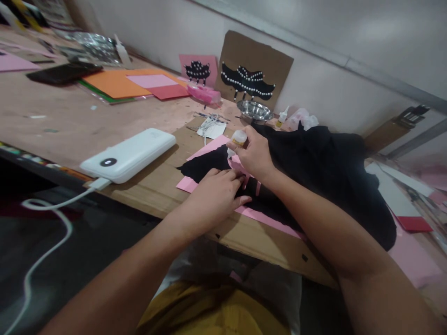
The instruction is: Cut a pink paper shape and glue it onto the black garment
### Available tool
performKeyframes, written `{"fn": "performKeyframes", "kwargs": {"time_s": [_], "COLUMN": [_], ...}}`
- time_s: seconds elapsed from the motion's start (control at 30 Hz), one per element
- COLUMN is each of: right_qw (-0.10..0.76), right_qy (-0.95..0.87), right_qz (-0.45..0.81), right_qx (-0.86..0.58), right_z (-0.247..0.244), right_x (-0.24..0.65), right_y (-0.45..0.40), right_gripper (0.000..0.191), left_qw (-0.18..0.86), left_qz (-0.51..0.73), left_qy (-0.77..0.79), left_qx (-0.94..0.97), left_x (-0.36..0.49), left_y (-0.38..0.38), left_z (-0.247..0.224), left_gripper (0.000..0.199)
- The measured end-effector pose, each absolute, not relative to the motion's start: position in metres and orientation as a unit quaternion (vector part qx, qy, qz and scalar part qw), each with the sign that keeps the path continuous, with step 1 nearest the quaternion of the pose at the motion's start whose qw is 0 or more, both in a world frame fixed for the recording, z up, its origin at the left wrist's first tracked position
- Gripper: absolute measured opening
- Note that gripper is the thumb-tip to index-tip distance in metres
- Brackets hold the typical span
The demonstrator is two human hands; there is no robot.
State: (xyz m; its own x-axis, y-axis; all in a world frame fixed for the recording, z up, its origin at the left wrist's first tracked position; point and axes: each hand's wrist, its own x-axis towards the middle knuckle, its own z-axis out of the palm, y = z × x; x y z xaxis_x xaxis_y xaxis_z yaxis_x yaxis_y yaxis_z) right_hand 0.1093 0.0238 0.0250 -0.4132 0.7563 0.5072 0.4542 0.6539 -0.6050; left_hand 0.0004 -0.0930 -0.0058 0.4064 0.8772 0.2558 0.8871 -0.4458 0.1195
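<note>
My right hand (256, 151) is closed around a small glue bottle (239, 138) with a yellow label, held tilted over the work. My left hand (221, 193) lies spread on the black fabric (206, 164), its fingertips close to pink paper pieces (237, 164) beneath the bottle. Whether those fingertips grip anything is hard to tell; they appear to press down flat. Under the fabric is a pink sheet (268, 221), which rests on brown cardboard (150, 197). More black fabric (314, 163) is bunched to the right, partly behind my right forearm.
A white power bank (129, 156) with a cable sits at the left. Behind are a metal bowl (254, 110), another glue bottle (281, 117), colored papers (111, 83), a phone (64, 73) and beaded black shapes on a brown board (247, 83). Papers (398, 190) lie at the right.
</note>
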Motion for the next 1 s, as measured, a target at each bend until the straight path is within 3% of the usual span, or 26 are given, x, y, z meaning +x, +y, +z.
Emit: {"fn": "performKeyframes", "kwargs": {"time_s": [0.4,1.0], "right_qw": [0.406,0.393], "right_qy": [-0.820,-0.825], "right_qz": [0.192,0.191], "right_qx": [-0.355,-0.358], "right_z": [0.025,0.024], "right_x": [0.113,0.118], "right_y": [0.020,0.014], "right_gripper": [0.031,0.023], "left_qw": [0.002,0.006], "left_qz": [-0.141,-0.138], "left_qy": [-0.533,-0.534], "left_qx": [-0.834,-0.834], "left_x": [0.001,0.001], "left_y": [-0.093,-0.092], "left_z": [-0.003,-0.006], "left_gripper": [0.044,0.042]}}
